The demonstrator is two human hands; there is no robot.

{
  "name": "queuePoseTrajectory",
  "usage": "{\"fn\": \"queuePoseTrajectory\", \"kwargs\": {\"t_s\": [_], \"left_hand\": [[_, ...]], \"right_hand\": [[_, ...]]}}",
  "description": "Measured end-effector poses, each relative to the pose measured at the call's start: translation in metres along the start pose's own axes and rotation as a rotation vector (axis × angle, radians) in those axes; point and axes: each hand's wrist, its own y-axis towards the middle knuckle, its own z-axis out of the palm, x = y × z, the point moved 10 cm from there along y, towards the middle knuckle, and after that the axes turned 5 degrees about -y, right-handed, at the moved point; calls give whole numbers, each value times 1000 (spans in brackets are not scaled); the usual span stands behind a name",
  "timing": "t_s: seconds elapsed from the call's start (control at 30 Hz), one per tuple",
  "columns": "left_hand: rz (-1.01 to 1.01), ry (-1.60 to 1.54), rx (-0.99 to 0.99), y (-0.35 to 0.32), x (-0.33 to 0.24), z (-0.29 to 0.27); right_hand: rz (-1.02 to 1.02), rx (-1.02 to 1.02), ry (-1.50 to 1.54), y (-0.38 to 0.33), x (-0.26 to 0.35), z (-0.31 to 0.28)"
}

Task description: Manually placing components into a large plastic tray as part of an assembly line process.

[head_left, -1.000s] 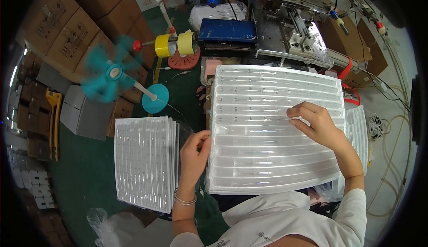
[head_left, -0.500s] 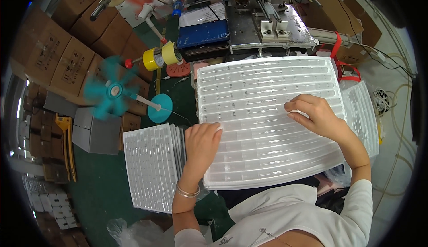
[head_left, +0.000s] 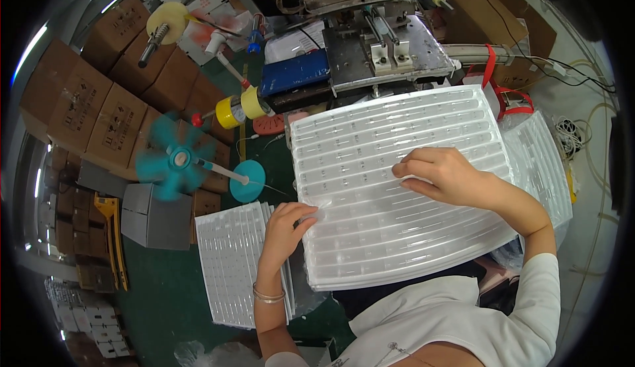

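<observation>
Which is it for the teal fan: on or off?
On, apparently: the teal fan has blurred blades, while its pole and round base look sharp.

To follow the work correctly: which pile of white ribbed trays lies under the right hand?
The large middle pile: the right hand is over its top tray, while the left pile and right pile lie to its sides.

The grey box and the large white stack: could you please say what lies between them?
In the head view, a smaller white stack, then the left hand, its fingertips at the edge of the large white stack.
</observation>
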Motion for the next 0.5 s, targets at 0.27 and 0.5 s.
{"fn": "queuePoseTrajectory", "kwargs": {"t_s": [0.27, 0.5], "left_hand": [[121, -295, -276, 49, -94, -16], [285, -245, -239, 149, -123, 8]], "right_hand": [[-92, -87, 153, 41, 37, -17], [93, -337, 87, 25, -48, -83]]}}
